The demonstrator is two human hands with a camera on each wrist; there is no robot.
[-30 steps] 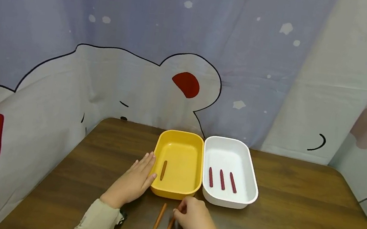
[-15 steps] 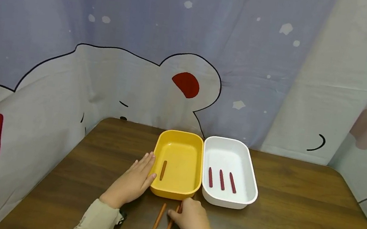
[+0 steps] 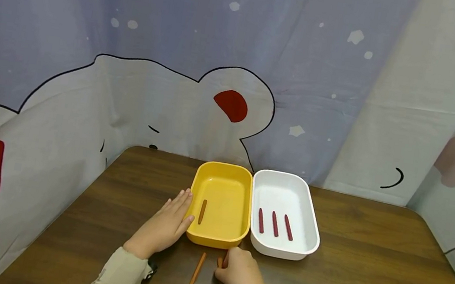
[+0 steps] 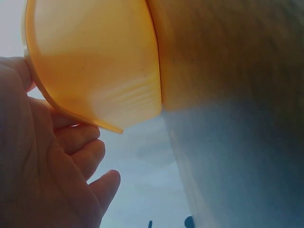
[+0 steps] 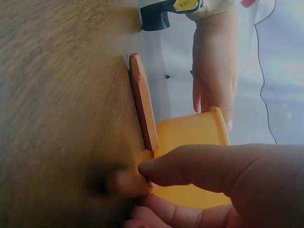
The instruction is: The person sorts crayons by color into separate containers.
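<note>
My left hand lies with straight fingers along the left rim of a yellow tray. In the left wrist view its fingertips touch that rim. One brown crayon lies inside this tray on the left. In front of the tray, my right hand pinches an orange-brown crayon between thumb and fingers, close over the table. The right wrist view shows the pinched crayon blurred. A second orange-brown crayon lies on the table to its left.
A white tray stands against the yellow one on its right, with three dark red crayons side by side in it. Beneath everything is a brown wooden table. A printed curtain hangs behind the table's back edge.
The right hand has taken the right-hand crayon between its fingers, and that crayon has swung so its near end points further right. The left hand and both trays have stayed put.
</note>
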